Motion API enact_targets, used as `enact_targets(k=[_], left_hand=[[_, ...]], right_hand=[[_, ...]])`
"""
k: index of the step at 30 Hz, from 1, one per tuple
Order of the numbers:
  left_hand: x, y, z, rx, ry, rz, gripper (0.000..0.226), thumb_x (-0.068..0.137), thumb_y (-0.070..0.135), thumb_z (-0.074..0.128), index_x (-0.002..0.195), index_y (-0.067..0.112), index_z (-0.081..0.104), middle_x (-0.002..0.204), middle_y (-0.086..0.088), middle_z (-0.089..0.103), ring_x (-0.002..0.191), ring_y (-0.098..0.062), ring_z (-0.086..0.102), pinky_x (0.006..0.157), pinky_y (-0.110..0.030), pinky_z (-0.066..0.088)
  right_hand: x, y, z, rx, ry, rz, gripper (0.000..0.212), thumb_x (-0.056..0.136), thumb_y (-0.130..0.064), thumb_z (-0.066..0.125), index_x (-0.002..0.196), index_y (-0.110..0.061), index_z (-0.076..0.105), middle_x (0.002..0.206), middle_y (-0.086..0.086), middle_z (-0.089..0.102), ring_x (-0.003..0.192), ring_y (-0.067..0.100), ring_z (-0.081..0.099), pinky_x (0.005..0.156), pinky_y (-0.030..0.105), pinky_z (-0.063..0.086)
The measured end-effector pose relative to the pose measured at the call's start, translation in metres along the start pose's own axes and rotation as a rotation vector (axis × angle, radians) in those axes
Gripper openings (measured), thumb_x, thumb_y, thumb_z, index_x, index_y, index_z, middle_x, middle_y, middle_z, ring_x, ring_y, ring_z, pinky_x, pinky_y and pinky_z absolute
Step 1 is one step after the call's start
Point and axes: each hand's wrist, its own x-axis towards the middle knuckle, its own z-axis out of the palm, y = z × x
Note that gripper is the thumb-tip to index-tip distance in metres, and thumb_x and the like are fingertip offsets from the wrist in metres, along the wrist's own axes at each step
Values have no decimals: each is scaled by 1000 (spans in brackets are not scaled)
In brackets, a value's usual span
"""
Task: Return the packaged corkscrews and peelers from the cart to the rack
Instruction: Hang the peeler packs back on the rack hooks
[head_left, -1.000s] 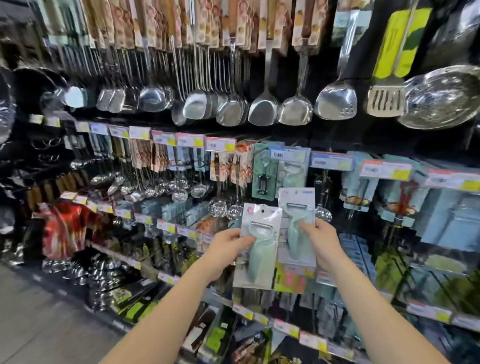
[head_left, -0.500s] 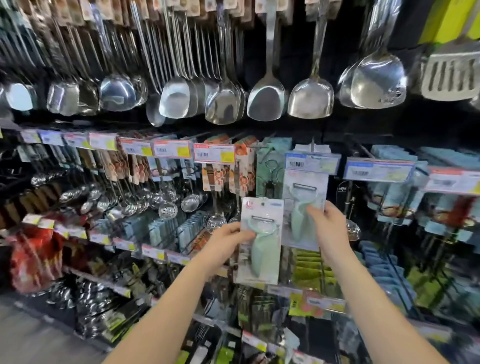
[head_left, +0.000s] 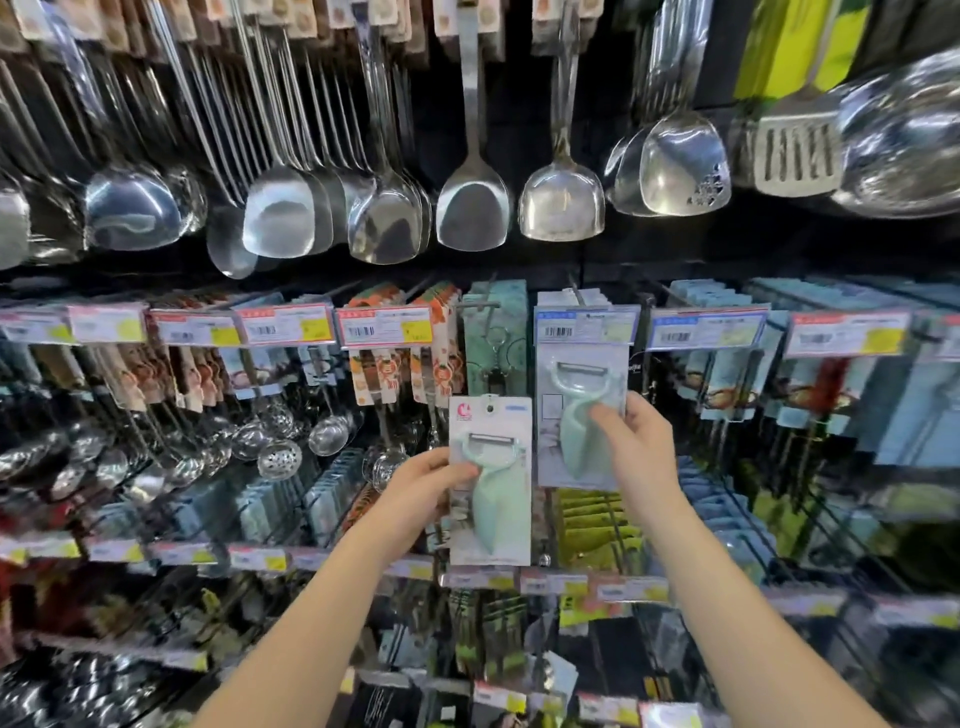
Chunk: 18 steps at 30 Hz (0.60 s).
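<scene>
Our right hand (head_left: 641, 447) pinches one peeler pack (head_left: 579, 415) up at its hook (head_left: 574, 291), twelve o'clock; our left hand (head_left: 421, 493) clasps the second pack (head_left: 491, 499), waiting at nine o'clock.

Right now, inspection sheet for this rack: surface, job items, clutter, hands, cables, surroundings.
Surface: hook rack with price tags along the rails; no table in view.
Job's things: two carded mint peelers; right peeler pack raised to the tagged hook, left peeler pack held lower, off any hook. Corkscrew pack hangs left of that hook.
Clutter: nothing loose seen; hooks densely stocked.
Grippers: left hand grips the lower pack; right hand grips the upper pack.
Cables: nothing seen.
Surroundings: steel spatulas hang above, small strainers at left; cart not in view.
</scene>
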Motion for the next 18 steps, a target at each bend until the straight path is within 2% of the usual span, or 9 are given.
enact_targets(k=[3, 6, 10, 12, 14, 16, 18], left_hand=[[-2, 3, -4, 13, -34, 5, 27, 87, 32, 78, 113, 23, 80, 119, -3, 79, 115, -37, 72, 105, -65, 51], [-2, 6, -6, 1, -41, 16, 21, 95, 24, 73, 115, 18, 77, 116, -3, 80, 112, -31, 74, 106, -60, 53], [-5, 11, -7, 36, -87, 34, 28, 88, 35, 77, 114, 25, 79, 121, -1, 79, 117, -29, 72, 108, -59, 50], [-6, 14, -6, 52, -106, 40, 30, 86, 39, 78, 114, 28, 79, 122, 0, 78, 118, -29, 72, 108, -59, 51], [-6, 17, -2, 71, -123, 50, 28, 90, 37, 75, 115, 27, 79, 122, 2, 78, 117, -29, 72, 107, -58, 52], [-4, 19, 5, 68, -117, 58, 24, 94, 31, 73, 117, 24, 78, 120, 2, 79, 117, -29, 72, 107, -56, 53], [-2, 23, 15, 49, -115, 62, 22, 96, 27, 73, 117, 22, 78, 118, 2, 80, 116, -29, 72, 106, -53, 53]], right_hand=[[2, -7, 2, 0, 28, 34, 9, 96, -14, 66, 89, -10, 69, 87, 4, 69, 81, 17, 58, 74, 34, 42], [3, -15, 5, -10, 26, 65, 10, 95, -14, 66, 97, -8, 74, 100, 13, 75, 86, 19, 63, 79, 36, 48], [10, -20, 10, -91, 71, 79, 11, 95, -12, 65, 98, -4, 71, 88, 8, 68, 78, 17, 58, 69, 30, 44], [25, -20, 12, -172, 76, 82, 10, 98, -13, 62, 99, -4, 67, 84, 5, 63, 75, 19, 54, 59, 25, 41], [35, -19, 16, -352, 69, 117, 22, 101, -21, 58, 117, -5, 59, 95, 9, 64, 80, 24, 55, 59, 26, 40], [37, -14, 15, -561, 90, 126, 47, 102, -27, 58, 138, 0, 45, 115, 18, 64, 93, 31, 60, 70, 31, 41], [26, -8, 14, -605, 162, 59, 48, 102, -25, 57, 141, -1, 44, 112, 14, 66, 98, 33, 63, 77, 34, 45]])
